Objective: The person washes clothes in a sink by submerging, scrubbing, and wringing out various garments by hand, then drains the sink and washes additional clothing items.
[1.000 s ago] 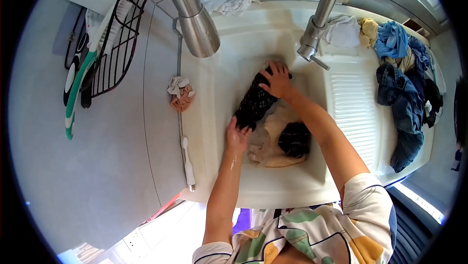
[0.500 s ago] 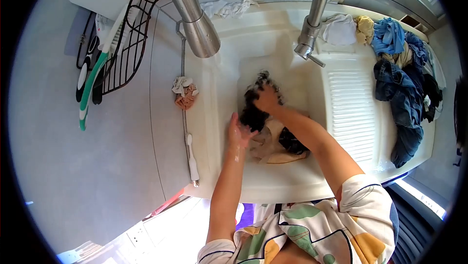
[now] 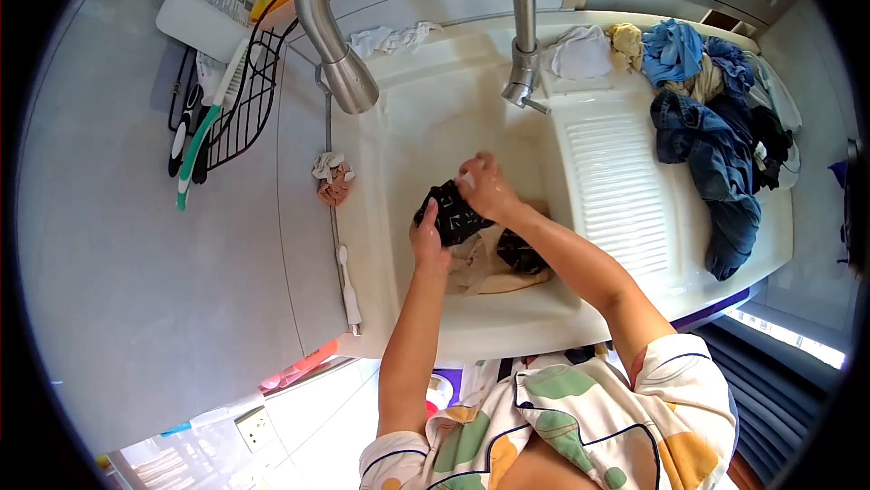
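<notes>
A wet black cloth (image 3: 453,218) with small white marks is stretched between my two hands above the sink basin (image 3: 426,128). My left hand (image 3: 430,238) grips its lower left side, thumb up along the front. Curled fingers of my right hand (image 3: 489,191) hold the upper right edge. A small white patch shows by those fingers; I cannot tell whether it is foam or an object. Below, beige cloth (image 3: 507,283) lies in the basin, along with another dark patterned cloth (image 3: 521,253) partly under my right forearm.
Two metal faucets (image 3: 352,82) (image 3: 524,64) hang over the basin's back. Right of it is a ribbed washboard (image 3: 616,191), then piled clothes with jeans (image 3: 720,182). Small crumpled cloths (image 3: 333,180) and a white brush (image 3: 348,291) line the left rim. A wire rack (image 3: 240,119) holds brushes.
Both hands have lifted the black cloth from the water and spread it, so its white pattern shows. The camera view has shifted a little to the right.
</notes>
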### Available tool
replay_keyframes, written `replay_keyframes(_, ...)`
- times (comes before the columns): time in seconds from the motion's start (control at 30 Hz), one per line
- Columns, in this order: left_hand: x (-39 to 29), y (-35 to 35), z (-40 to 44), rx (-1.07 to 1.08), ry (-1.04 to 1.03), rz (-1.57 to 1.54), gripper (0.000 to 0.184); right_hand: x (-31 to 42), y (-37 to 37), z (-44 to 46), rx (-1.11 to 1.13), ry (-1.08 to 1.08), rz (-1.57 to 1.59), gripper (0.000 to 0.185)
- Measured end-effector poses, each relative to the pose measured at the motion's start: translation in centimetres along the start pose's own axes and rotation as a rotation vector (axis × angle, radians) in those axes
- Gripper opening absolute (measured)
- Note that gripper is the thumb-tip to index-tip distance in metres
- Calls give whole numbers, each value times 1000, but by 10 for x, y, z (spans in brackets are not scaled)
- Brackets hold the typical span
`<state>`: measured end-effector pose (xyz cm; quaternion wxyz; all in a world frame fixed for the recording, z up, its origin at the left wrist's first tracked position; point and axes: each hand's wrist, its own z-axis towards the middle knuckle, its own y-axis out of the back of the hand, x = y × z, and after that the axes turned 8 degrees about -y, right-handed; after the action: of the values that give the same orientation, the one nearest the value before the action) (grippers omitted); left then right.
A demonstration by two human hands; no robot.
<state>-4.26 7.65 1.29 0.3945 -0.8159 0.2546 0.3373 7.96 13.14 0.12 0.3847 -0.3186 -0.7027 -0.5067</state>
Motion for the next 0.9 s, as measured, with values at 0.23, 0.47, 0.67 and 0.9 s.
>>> replay_keyframes(0.23,12,-25,-14,-81,-305,69,30,4,-22,-34,-164,-74,649,42)
replay_keyframes(0.47,2,-20,-5,404,190,-293,26,59,15,-51,-507,441,229,27)
replay_keyframes(0.67,18,10,-3,854,225,41,21,43,27,-67,-53,503,87,31)
replay_keyframes(0.9,16,-49,-25,439,658,-48,30,-12,83,-65,-187,-82,447,27)
